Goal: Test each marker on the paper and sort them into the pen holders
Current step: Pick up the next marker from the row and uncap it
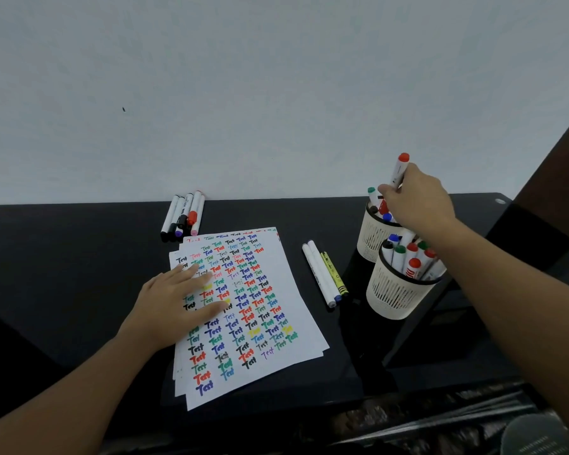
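A stack of white paper point(276, 307) covered in coloured "Test" words lies on the black table. My left hand point(174, 307) rests flat on its left side with straight fingers. My right hand point(418, 201) grips a white marker with a red cap point(399, 170), held upright above the far cream pen holder point(373, 238). That holder has a few markers in it. The near cream pen holder point(395, 293) stands in front of it with several capped markers. Several markers point(184, 215) lie by the wall behind the paper. Three more markers point(326, 274) lie right of the paper.
The black table point(63, 274) stands against a white wall point(243, 93). A dark upright post point(555, 175) rises at the far right. Below the table's front edge at the right sit dark cluttered items and a round grey lid point(536, 435).
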